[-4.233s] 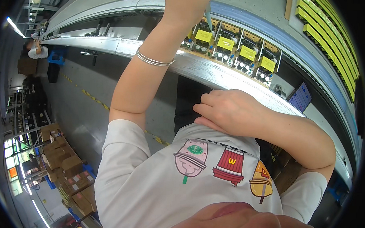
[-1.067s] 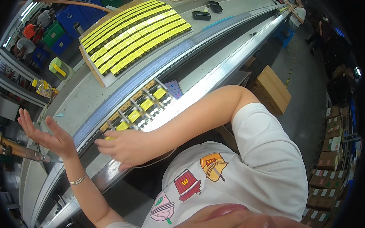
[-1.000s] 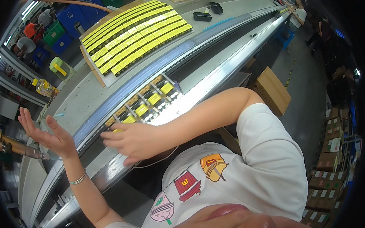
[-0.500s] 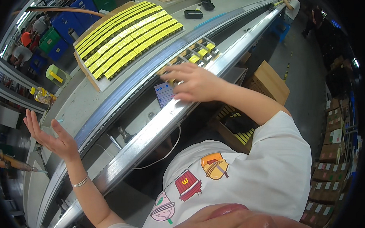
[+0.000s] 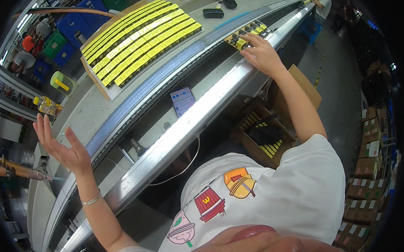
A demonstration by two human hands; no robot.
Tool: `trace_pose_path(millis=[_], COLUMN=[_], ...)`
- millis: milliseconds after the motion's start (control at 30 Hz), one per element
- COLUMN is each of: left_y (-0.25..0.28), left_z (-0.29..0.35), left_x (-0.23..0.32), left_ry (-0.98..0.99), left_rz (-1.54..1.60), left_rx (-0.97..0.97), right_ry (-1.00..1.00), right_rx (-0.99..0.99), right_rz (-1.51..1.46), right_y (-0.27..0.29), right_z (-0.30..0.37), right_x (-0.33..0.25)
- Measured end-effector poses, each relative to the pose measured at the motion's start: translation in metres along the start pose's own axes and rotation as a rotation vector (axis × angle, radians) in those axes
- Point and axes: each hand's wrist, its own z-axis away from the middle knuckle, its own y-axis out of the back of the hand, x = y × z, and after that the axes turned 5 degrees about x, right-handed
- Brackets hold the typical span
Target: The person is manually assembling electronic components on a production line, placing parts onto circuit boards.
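My left hand (image 5: 63,148) is raised over the left part of the conveyor rails, palm up and fingers stretched, with nothing in it. A silver bracelet (image 5: 91,199) is on that wrist. Farther off to the right, my right hand (image 5: 265,58) reaches across the near metal rail (image 5: 175,143). Its fingers are apart and lie at the near end of a circuit board (image 5: 229,40) bearing yellow block-shaped parts and metal pieces. The board sits between the rails, and my fingers partly cover it; whether they press on it is hard to see.
Rows of yellow-topped parts (image 5: 139,41) fill a board on the far table. A phone (image 5: 182,101) lies between the rails. Black cases (image 5: 213,13), a bottle (image 5: 47,105) and a green-yellow jug (image 5: 62,82) stand beyond. Electric drivers (image 5: 21,172) hang left; an open carton (image 5: 256,137) is below right.
The circuit board has moved away to the right along the rails, with my right hand following it. The phone is now uncovered. My left hand has shifted slightly right; the drivers have swung a little.
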Motion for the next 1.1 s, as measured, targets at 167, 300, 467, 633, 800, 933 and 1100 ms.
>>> trace_pose_path(millis=[167,300,467,633,800,933,1100], left_y=[-0.004,-0.009,-0.026,-0.047,-0.029,-0.025,-0.022], left_z=[-0.001,-0.005,-0.01,0.001,0.017,0.02,0.016], left_x=[0.006,0.016,0.041,0.039,0.03,0.054,0.063], left_ry=[-0.003,-0.062,-0.167,-0.144,-0.094,-0.108,-0.032], left_rz=[0.022,0.058,0.055,0.163,0.154,0.182,0.294], left_rx=[-0.012,-0.062,-0.224,-0.262,-0.376,-0.561,-0.625], right_ry=[-0.076,0.009,0.408,0.794,0.829,0.773,0.802], right_rx=[-0.056,0.018,0.118,0.204,0.028,-0.091,-0.125], right_rz=[0.132,0.024,-0.319,-0.776,-0.956,-1.14,-1.22], right_y=[0.002,-0.005,-0.013,-0.021,-0.049,-0.053,-0.054], right_z=[-0.005,-0.043,-0.122,-0.159,-0.126,-0.113,-0.113], right_x=[0.017,-0.023,-0.145,-0.281,-0.343,-0.334,-0.332])
